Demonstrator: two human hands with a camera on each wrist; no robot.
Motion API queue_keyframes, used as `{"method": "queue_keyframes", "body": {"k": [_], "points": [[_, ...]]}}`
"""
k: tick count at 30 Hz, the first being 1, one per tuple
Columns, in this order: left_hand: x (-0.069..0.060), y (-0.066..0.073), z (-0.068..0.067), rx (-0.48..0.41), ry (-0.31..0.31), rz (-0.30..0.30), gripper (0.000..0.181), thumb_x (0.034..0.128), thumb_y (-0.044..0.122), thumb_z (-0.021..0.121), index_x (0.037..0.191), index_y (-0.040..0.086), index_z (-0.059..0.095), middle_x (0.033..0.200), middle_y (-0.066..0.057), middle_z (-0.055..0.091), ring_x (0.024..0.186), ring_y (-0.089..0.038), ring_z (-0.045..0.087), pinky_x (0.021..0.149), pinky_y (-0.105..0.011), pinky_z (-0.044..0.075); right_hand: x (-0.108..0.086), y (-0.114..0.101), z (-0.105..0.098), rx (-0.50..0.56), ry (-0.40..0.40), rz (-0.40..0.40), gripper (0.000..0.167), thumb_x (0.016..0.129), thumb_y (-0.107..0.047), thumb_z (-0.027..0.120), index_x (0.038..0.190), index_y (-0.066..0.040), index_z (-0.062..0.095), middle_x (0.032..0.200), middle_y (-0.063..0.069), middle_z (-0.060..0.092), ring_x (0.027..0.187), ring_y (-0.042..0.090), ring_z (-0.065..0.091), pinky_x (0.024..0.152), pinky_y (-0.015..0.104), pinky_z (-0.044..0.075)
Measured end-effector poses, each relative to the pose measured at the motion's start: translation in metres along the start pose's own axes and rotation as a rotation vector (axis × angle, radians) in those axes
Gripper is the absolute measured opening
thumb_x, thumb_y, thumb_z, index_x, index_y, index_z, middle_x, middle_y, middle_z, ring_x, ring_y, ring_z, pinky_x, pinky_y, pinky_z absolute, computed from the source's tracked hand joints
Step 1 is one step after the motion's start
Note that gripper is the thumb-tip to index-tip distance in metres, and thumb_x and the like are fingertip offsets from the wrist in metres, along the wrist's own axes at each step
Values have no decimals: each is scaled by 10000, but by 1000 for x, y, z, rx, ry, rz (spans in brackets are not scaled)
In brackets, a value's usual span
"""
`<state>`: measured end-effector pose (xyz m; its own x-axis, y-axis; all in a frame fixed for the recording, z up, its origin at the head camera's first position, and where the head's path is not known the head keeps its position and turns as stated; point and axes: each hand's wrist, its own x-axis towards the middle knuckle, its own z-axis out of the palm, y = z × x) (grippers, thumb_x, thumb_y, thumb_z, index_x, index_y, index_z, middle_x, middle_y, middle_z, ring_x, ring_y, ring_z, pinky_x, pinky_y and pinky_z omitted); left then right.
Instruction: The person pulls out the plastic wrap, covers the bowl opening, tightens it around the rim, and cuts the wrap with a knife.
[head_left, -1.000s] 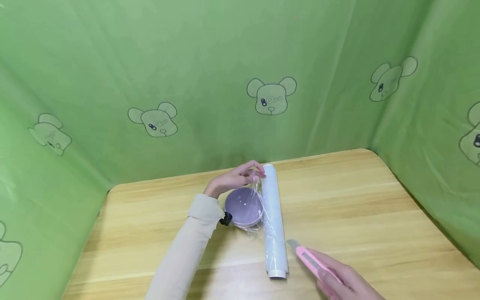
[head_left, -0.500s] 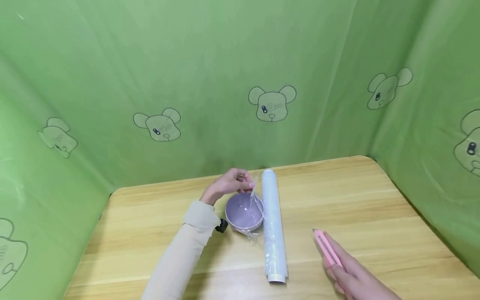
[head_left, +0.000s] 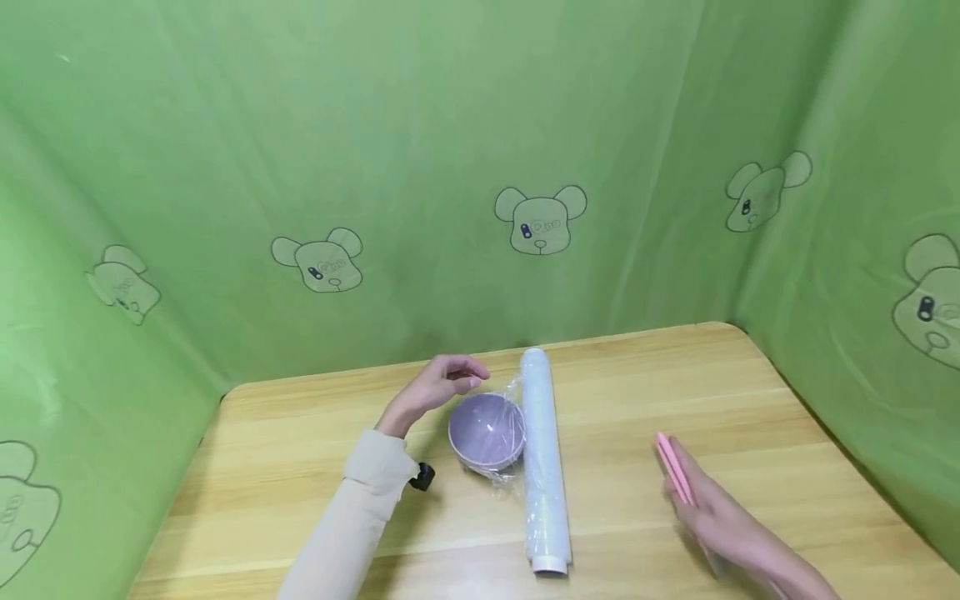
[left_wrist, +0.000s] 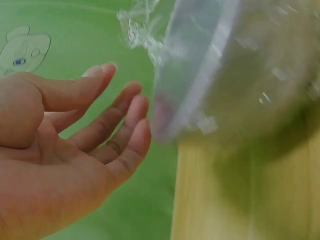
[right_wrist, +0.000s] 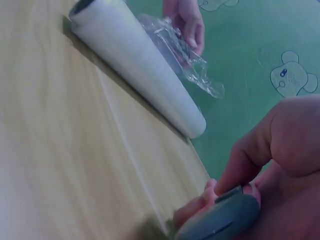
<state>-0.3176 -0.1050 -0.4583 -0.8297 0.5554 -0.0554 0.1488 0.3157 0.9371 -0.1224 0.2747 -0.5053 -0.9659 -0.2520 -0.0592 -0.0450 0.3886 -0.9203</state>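
Observation:
A light purple bowl stands on the table, with clear cling film crumpled over its rim and under its side. Just past the bowl's far left rim hovers my left hand, fingers loosely bent and apart from the film. Right beside the bowl lies a long roll of cling film. Further right, my right hand grips a pink utility knife above the table; no blade shows at its upper end in the head view. The right wrist view shows the knife's end dark and blurred.
The wooden table has rounded far corners. Green curtains printed with bear heads hang behind it and at both sides. A small black device sits at my left wrist.
My left hand has let go of the cling film and drawn back left. My right hand has carried the utility knife right, away from the roll, and its blade tip no longer shows.

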Motion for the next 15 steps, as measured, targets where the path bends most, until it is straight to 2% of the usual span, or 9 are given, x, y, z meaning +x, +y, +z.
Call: {"method": "queue_keyframes", "body": {"k": [1, 3, 4, 5, 8, 10, 15], "points": [[-4, -4, -1, 7, 10, -2, 239, 1008, -2, 572, 1221, -80, 650, 1271, -276, 634, 1198, -466, 579, 1018, -461, 532, 2, 1, -1, -24, 7, -5, 878, 957, 108, 496, 1594, 30, -103, 1595, 414, 112, 1358, 646, 285, 1100, 602, 240], [-12, -13, -5, 10, 19, 3, 271, 1016, 15, 563, 1264, -72, 633, 1312, -285, 613, 1224, -457, 576, 1045, -443, 518, 6, 4, -3, -61, 28, -21, 900, 904, 169, 500, 1579, 75, -89, 1512, 457, 253, 1302, 644, 368, 1072, 680, 289], [-16, -17, -6, 10, 25, 11, 285, 1024, 30, 556, 1282, -70, 624, 1320, -281, 611, 1229, -452, 577, 1052, -447, 513, 8, 4, -3, -81, 41, -18, 922, 876, 188, 502, 1580, 76, -82, 1446, 456, 336, 1246, 612, 440, 1030, 682, 397], [-20, -21, -7, 5, 30, 12, 301, 1030, 43, 552, 1304, -66, 612, 1330, -279, 607, 1237, -451, 574, 1063, -464, 505, 10, 5, -4, -92, 53, -16, 935, 855, 201, 505, 1580, 81, -73, 1378, 441, 401, 1203, 568, 480, 978, 634, 494], [-30, -32, -10, -39, 45, 15, 352, 1046, 76, 539, 1365, -71, 562, 1365, -282, 587, 1280, -445, 550, 1099, -520, 470, 20, 6, -7, -107, 71, -15, 957, 828, 215, 512, 1587, 74, -53, 1309, 389, 454, 1162, 499, 509, 910, 535, 566], [-36, -39, -10, -82, 55, 6, 383, 1056, 88, 527, 1402, -76, 524, 1400, -286, 561, 1314, -445, 521, 1116, -548, 446, 28, 7, -10, -141, 96, -7, 971, 803, 211, 532, 1593, 75, -17, 1278, 357, 465, 1129, 456, 524, 816, 393, 581], [-50, -50, -5, -162, 78, -6, 452, 1065, 112, 519, 1475, -63, 441, 1479, -295, 484, 1355, -434, 484, 1131, -564, 423, 49, 13, -15, -323, 212, 33, 929, 730, 172, 580, 1565, 115, 178, 1288, 404, 375, 1002, 437, 518, 743, 400, 535]]}}
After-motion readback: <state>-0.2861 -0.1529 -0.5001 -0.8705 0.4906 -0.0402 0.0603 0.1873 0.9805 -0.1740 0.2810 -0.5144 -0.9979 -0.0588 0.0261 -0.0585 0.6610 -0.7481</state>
